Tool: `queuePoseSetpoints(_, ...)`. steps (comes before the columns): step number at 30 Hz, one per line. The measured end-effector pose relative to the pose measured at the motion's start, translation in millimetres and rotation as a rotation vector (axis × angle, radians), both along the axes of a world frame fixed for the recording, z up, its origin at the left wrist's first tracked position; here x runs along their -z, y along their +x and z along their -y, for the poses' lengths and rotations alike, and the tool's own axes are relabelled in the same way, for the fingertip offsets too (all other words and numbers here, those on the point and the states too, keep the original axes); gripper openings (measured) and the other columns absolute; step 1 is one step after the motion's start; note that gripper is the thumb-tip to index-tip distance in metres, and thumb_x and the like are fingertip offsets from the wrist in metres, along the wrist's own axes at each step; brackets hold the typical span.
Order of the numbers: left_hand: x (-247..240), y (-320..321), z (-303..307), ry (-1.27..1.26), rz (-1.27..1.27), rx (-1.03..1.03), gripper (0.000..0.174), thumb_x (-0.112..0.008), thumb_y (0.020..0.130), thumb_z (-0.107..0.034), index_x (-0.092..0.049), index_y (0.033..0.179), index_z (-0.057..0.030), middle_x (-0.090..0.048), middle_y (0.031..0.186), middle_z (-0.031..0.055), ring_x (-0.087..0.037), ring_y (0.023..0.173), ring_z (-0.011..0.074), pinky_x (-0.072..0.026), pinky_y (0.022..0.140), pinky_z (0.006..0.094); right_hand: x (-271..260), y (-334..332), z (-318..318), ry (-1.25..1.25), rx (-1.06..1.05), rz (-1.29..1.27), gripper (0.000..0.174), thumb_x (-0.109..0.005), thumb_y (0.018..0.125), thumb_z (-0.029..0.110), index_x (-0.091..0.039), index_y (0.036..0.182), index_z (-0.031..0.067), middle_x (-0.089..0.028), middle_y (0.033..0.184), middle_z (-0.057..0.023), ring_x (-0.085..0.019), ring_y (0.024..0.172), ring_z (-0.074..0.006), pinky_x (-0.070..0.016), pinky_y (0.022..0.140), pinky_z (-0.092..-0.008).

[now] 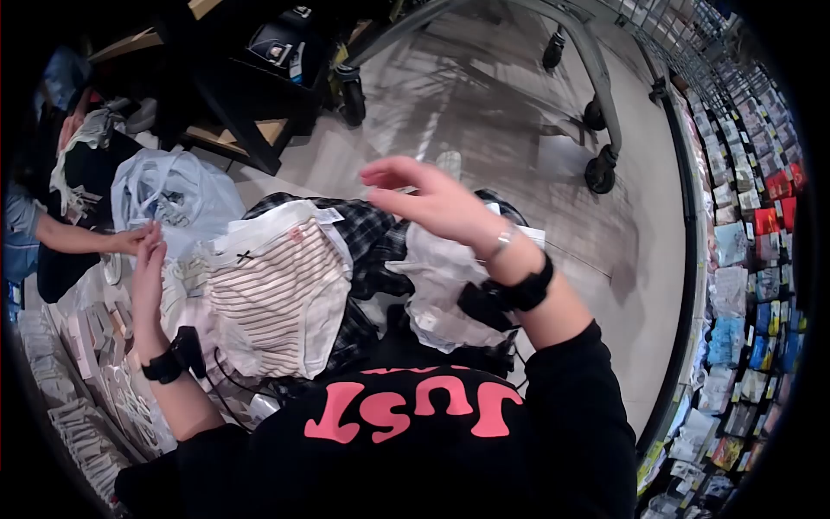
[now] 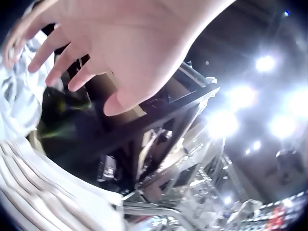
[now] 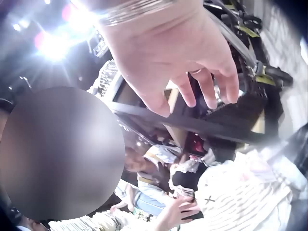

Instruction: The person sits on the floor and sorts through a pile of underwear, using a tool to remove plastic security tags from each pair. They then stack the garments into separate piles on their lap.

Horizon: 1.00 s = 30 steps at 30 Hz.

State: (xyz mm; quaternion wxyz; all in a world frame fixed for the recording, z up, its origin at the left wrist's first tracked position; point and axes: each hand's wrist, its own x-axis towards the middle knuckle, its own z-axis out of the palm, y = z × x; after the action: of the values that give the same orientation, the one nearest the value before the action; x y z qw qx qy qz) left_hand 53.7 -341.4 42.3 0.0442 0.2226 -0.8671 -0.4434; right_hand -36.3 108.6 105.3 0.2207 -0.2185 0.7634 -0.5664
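Striped underwear with a small dark bow [image 1: 278, 290] lies over dark plaid cloth [image 1: 367, 238] on the lap, and also shows in the right wrist view [image 3: 240, 202]. My left hand [image 1: 149, 281] is raised at its left side, fingers extended and holding nothing; its spread fingers fill the top of the left wrist view [image 2: 115, 53]. Above the lap, my right hand [image 1: 432, 201] hovers with relaxed, slightly bent fingers, empty in the right wrist view [image 3: 178, 62] too. Beneath it lies a pale folded garment [image 1: 441, 294].
A translucent plastic bag [image 1: 173, 195] sits at upper left, with another person's arm [image 1: 82, 238] reaching beside it. A wheeled metal cart frame [image 1: 596, 78] stands ahead. Packed goods [image 1: 735, 303] line the right. Stacked white garments [image 1: 73, 415] are at lower left.
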Motion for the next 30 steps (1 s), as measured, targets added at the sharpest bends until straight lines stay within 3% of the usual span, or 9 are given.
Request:
queuePoseSetpoints(1, 6, -3, 1, -0.006, -0.175, 0.094, 0.040, -0.052, 0.087, -0.029, -0.048, 0.122, -0.0099, -0.050, 0.119, 0.0081, -0.049, 0.100, 0.0174, -0.0389, 0.084, 0.0285, -13, 8, -24, -0.017, 0.001, 0.022, 0.033, -0.056, 0.086, 0.019, -0.054, 0.114, 0.0010, -0.058, 0.109, -0.0073, -0.055, 0.099, -0.0142, -0.0437, 0.085, -0.0268)
queuePoseSetpoints(4, -71, -6, -87, -0.086, -0.100, 0.208, 0.035, -0.052, 0.087, -0.015, -0.047, 0.118, 0.0010, -0.054, 0.106, 0.0092, -0.051, 0.100, 0.0159, -0.0402, 0.085, 0.0274, -33, 32, -93, 0.092, 0.118, -0.160, 0.024, -0.058, 0.083, 0.013, -0.059, 0.104, 0.0013, -0.063, 0.098, -0.0072, -0.060, 0.089, -0.0150, -0.0477, 0.079, -0.0276)
queuePoseSetpoints(8, -128, -10, -203, 0.207, -0.157, 0.722, 0.035, -0.058, 0.077, -0.005, -0.053, 0.111, 0.0006, -0.061, 0.092, 0.0099, -0.059, 0.088, 0.0169, -0.0461, 0.077, 0.0274, -19, 51, -164, 0.515, 0.280, -0.232, 0.019, -0.057, 0.083, 0.014, -0.063, 0.097, 0.0029, -0.065, 0.091, -0.0106, -0.062, 0.082, -0.0216, -0.0479, 0.075, -0.0306)
queuePoseSetpoints(9, -130, -20, -229, 0.105, -0.205, 0.932, 0.032, -0.056, 0.075, -0.005, -0.057, 0.107, 0.0009, -0.063, 0.087, 0.0102, -0.061, 0.084, 0.0190, -0.0458, 0.076, 0.0290, -6, 55, -175, 0.631, 0.321, -0.193, 0.021, -0.058, 0.083, 0.016, -0.063, 0.100, 0.0046, -0.064, 0.094, -0.0112, -0.061, 0.084, -0.0241, -0.0473, 0.077, -0.0320)
queuePoseSetpoints(12, -94, -59, -303, -0.066, -0.190, 1.243, 0.023, -0.059, 0.078, -0.009, -0.060, 0.100, 0.0004, -0.064, 0.086, 0.0133, -0.063, 0.078, 0.0258, -0.0484, 0.069, 0.0313, 53, 65, -196, 0.755, 0.343, -0.398, 0.037, -0.064, 0.078, 0.022, -0.057, 0.112, 0.0094, -0.059, 0.102, -0.0120, -0.051, 0.097, -0.0305, -0.0421, 0.084, -0.0361)
queuePoseSetpoints(16, -7, -93, -367, -0.401, -0.060, 1.164, 0.039, -0.060, 0.081, -0.021, -0.053, 0.118, -0.0098, -0.054, 0.116, 0.0103, -0.049, 0.110, 0.0273, -0.0369, 0.093, 0.0402, 69, 74, -187, 0.705, 0.416, -0.446, 0.039, -0.067, 0.073, 0.019, -0.058, 0.109, 0.0091, -0.058, 0.091, -0.0092, -0.052, 0.092, -0.0277, -0.0431, 0.081, -0.0351)
queuePoseSetpoints(19, 6, -111, -376, -0.404, 0.116, 1.275, 0.043, -0.061, 0.080, -0.023, -0.050, 0.121, -0.0128, -0.050, 0.123, 0.0071, -0.046, 0.114, 0.0257, -0.0351, 0.094, 0.0416, 66, 77, -186, 0.765, 0.447, -0.524, 0.035, -0.069, 0.071, 0.017, -0.061, 0.104, 0.0093, -0.059, 0.091, -0.0071, -0.053, 0.090, -0.0258, -0.0439, 0.079, -0.0347)
queuePoseSetpoints(26, 22, -123, -361, -0.301, -0.174, 1.275, 0.022, -0.072, 0.069, -0.017, -0.061, 0.084, -0.0058, -0.062, 0.081, 0.0064, -0.057, 0.085, 0.0261, -0.0396, 0.079, 0.0390, 84, 82, -190, 0.680, 0.538, -0.800, 0.021, -0.072, 0.064, 0.013, -0.062, 0.082, 0.0085, -0.059, 0.086, -0.0035, -0.054, 0.082, -0.0242, -0.0448, 0.072, -0.0348)
queuePoseSetpoints(30, 18, -123, -355, -0.234, -0.321, 1.279, 0.020, -0.070, 0.070, -0.018, -0.058, 0.078, -0.0048, -0.060, 0.075, 0.0061, -0.057, 0.075, 0.0254, -0.0399, 0.072, 0.0357, 82, 83, -189, 0.695, 0.521, -0.867, 0.017, -0.072, 0.064, 0.013, -0.061, 0.076, 0.0083, -0.060, 0.083, -0.0021, -0.053, 0.078, -0.0234, -0.0444, 0.069, -0.0351)
